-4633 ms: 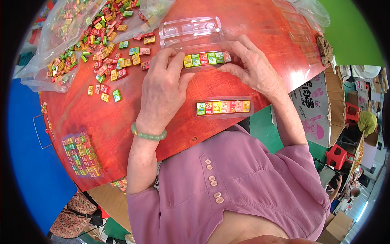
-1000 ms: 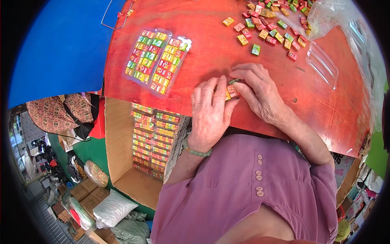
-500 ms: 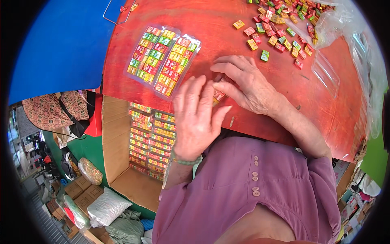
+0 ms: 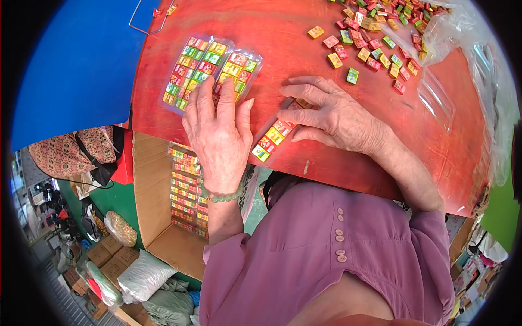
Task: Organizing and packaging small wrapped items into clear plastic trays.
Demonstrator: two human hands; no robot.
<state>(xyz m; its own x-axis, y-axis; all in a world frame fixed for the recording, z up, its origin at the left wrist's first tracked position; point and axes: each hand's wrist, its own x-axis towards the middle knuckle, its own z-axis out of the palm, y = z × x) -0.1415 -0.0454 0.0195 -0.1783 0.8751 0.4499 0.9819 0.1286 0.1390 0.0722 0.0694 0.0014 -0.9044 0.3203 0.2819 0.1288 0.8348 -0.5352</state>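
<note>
My left hand (image 4: pixel 217 133) lies palm down with its fingers stretched out, the tips over the lower part of the filled clear plastic trays (image 4: pixel 187 68) at the left of the red table. Rows of small red, yellow and green boxes fill these trays. In front of me lies a narrow clear tray strip (image 4: pixel 270 138) with a row of the same small boxes, tilted toward the table's near edge. My right hand (image 4: pixel 340 119) bends over the strip's upper end, thumb and fingers closed around it. The fingers partly hide that end.
Many loose small boxes (image 4: pixel 375 41) lie scattered at the back right, beside crumpled clear plastic (image 4: pixel 451 32). A bare clear tray (image 4: pixel 436 100) rests at the right. Below the table's left edge stands a cardboard box (image 4: pixel 155 190) with stacked filled trays. A wire handle (image 4: pixel 142 27) sticks out at the far left.
My left hand has moved left and up, from beside the right hand onto the filled trays. The strip under my right hand now shows. The filled trays have shifted slightly left.
</note>
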